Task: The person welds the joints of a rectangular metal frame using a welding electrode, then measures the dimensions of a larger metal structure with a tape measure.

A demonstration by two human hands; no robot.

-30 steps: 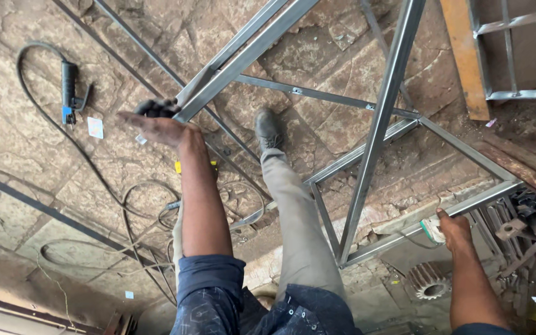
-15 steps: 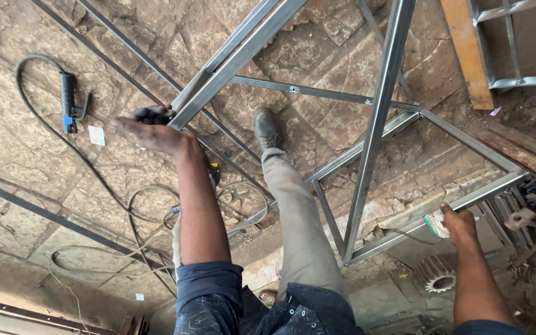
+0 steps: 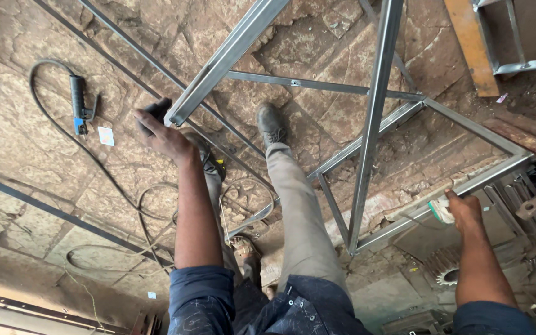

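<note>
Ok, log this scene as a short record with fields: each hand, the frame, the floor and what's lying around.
left hand: holds a dark tool against the end of a steel tube
right hand: grips a small white-and-green object at the frame's lower bar
frame: grey metal tubes joined with cross bars, standing over the floor
floor: rough brown stone slabs
loose items: electrode holder with black cable; toothed gear at lower right
feet: one shoe inside the frame
</note>
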